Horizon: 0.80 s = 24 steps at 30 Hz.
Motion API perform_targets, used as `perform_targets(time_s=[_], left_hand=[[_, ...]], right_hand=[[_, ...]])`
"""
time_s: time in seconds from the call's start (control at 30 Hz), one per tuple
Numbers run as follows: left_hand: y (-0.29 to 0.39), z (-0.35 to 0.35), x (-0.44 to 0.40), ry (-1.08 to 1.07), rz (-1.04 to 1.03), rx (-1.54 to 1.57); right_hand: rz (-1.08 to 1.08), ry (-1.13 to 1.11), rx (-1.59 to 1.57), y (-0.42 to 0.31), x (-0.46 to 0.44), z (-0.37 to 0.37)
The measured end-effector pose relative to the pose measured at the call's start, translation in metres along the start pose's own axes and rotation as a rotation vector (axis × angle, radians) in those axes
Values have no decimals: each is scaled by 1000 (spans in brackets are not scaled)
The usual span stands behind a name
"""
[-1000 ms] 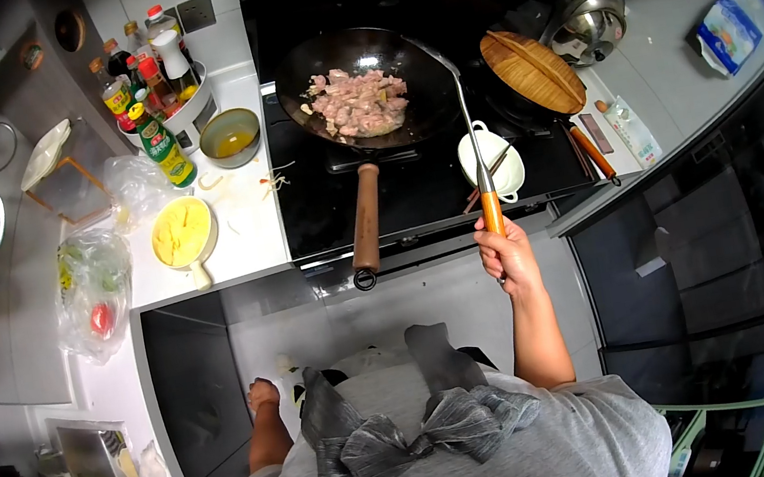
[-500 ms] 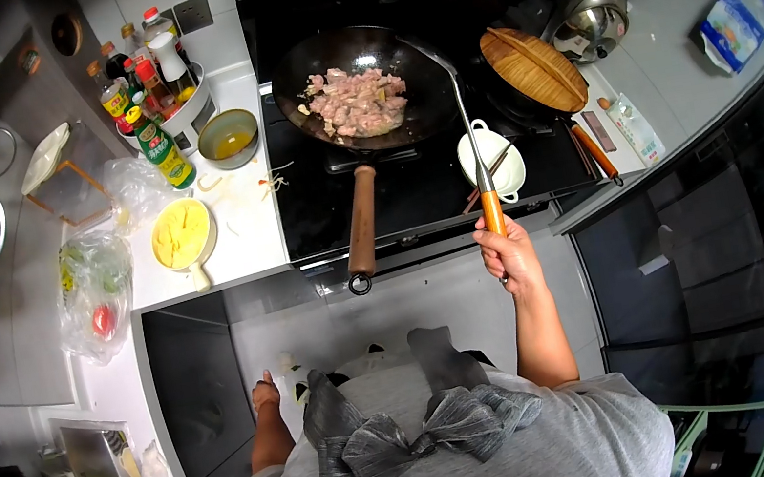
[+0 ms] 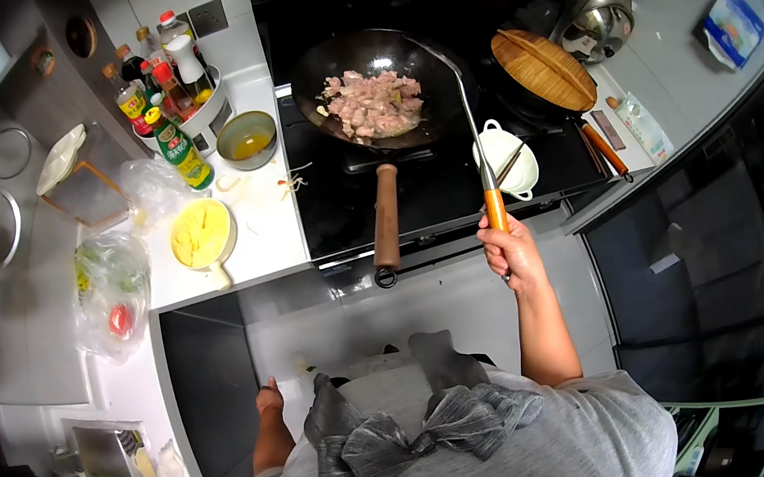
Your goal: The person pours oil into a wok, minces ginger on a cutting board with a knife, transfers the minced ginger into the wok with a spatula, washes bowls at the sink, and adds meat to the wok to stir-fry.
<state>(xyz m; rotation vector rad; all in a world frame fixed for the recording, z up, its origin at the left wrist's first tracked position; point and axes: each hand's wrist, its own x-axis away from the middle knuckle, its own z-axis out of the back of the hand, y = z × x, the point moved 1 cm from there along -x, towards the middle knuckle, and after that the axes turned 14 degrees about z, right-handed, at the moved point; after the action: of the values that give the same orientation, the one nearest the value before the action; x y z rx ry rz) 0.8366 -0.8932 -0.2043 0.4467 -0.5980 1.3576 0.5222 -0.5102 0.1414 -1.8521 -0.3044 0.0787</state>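
Note:
My right hand point(image 3: 513, 251) is wrapped round the orange wooden handle of a long metal spatula point(image 3: 483, 159), whose far end rests along the right side of a dark wok point(image 3: 450, 95). Pieces of pinkish meat point(image 3: 374, 104) lie in the wok. Its brown wooden handle point(image 3: 385, 221) points toward me and nothing holds it. Beside the spatula is a white two-handled bowl point(image 3: 517, 174) with chopsticks point(image 3: 510, 163) across it. My left hand point(image 3: 269, 395) hangs low at my left side, touching no visible object; its fingers are too small to make out.
On the left counter point(image 3: 267, 226) are a yellow-filled dish point(image 3: 202, 233), a grey bowl point(image 3: 247, 141), a green-labelled bottle point(image 3: 180, 150), several other bottles and a plastic bag point(image 3: 116, 288). A wooden lid point(image 3: 544, 69) covers a pan at the right, near a metal pot point(image 3: 597, 22).
The whole view has shifted, so the stove and counter appear slightly farther right. My right hand keeps its hold on the spatula, and the meat looks unchanged.

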Motion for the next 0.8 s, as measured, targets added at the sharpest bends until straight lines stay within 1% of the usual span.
perform_targets(time_s=[0.1, 0.2, 0.23, 0.3, 0.37, 0.5, 0.53, 0.57, 0.63, 0.7, 0.73, 0.8], left_hand=[[-9, 13, -12, 24, 14, -6], [-8, 24, -22, 12, 13, 6], [-4, 25, -25, 14, -14, 13], [1, 29, -29, 16, -45, 16], [10, 34, -32, -1, -103, 53], [8, 33, -42, 35, -184, 6], [5, 31, -44, 34, -186, 7], [0, 30, -46, 5, -188, -50], [-8, 31, -44, -19, -188, -110], [-15, 29, -40, 28, -125, -112], [-18, 29, -40, 32, -126, -114], [-21, 27, -37, 18, -94, -26]], right_hand=[[7, 25, -20, -4, 7, -12], [34, 65, 45, -13, 15, -20], [38, 69, 43, -12, 15, -22], [139, 124, 152, -7, 15, -25], [140, 130, 167, -5, 18, -31], [225, 193, 329, 3, 21, -46], [243, 225, 402, 2, 21, -48], [242, 225, 402, 2, 21, -48], [373, 233, 359, 1, 19, -46], [367, 238, 360, 0, 16, -44], [369, 240, 354, -1, 16, -45], [363, 221, 328, -3, 11, -39]])
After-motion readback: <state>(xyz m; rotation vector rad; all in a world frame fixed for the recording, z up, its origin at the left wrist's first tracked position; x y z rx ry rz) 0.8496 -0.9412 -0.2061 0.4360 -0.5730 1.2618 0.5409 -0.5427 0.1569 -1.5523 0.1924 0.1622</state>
